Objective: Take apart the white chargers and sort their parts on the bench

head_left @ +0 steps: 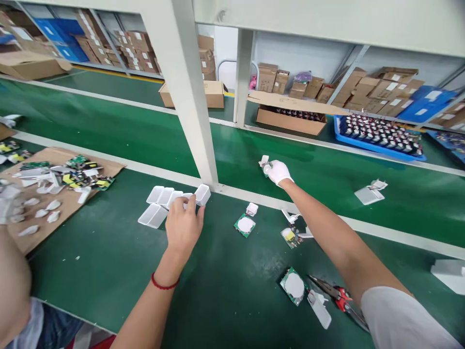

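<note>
- Shelves (pixel 341 92) full of brown cartons and blue bins run along the back, and a fat white post (pixel 189 97) stands smack in the middle of the view.
- Dark green worktop (pixel 218 295) up front, then a brighter green strip (pixel 160 131) past a white rail.
- Left hand (pixel 183 225) is bare, with a red bracelet (pixel 165 286) on the wrist. Its fingers are bent over a cluster of white plastic boxes (pixel 152 216) near the post, right up against the end one; can't tell if they're actually pinching it.
- Right hand (pixel 279 173) has a white glove on and is stretched out over the green strip, fingers closed on a small board unit (pixel 265 165).
- Nearer in, a round-faced board (pixel 244 225) lies just beside its white block, and another board (pixel 291 237) with a yellow part sits to its right.
- Closest is a third board (pixel 293 287), then red-handled pliers (pixel 341 298) near the right arm.
- Off left, boards and white bits lie on a brown cardboard sheet (pixel 69 213), with another person's arm (pixel 12 286) beside it.
- Past the strip: a blue tray (pixel 339 130) packed with small parts.
</note>
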`<state>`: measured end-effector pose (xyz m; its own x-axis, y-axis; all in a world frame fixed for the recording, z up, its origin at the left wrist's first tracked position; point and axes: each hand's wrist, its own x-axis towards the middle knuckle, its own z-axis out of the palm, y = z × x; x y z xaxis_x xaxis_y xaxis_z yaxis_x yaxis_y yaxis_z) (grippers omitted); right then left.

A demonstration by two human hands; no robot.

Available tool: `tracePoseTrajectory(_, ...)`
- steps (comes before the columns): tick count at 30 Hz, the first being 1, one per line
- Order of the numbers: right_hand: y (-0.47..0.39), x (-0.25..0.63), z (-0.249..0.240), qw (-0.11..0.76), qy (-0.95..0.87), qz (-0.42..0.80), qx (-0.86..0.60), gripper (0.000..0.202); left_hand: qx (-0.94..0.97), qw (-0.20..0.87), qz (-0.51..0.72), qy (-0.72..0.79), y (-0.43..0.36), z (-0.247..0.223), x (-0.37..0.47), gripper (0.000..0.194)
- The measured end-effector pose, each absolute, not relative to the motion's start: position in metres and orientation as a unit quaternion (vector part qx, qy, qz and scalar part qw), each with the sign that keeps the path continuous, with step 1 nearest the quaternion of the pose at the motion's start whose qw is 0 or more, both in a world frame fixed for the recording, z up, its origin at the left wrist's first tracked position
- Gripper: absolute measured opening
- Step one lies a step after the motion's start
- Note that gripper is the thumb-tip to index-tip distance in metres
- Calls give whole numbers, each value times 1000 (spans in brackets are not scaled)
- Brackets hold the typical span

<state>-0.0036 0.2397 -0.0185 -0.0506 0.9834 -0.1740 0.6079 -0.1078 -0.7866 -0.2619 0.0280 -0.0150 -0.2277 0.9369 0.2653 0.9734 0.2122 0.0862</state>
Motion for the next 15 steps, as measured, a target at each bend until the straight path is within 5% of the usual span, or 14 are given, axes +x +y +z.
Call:
tracePoseTrajectory(7, 151, 42, 17, 393, -524, 572, -494, 20, -657, 59, -154, -736, 48, -13, -250, 27)
tracePoseTrajectory(11, 86, 70, 25, 412, -421, 697, -410, 46, -697, -12, -167, -698, 13, -15, -238, 17)
tracePoseTrajectory(15, 34, 78, 30, 362, -349, 795, -340, 48, -703, -125, -168, -680, -49, -16, -231, 17)
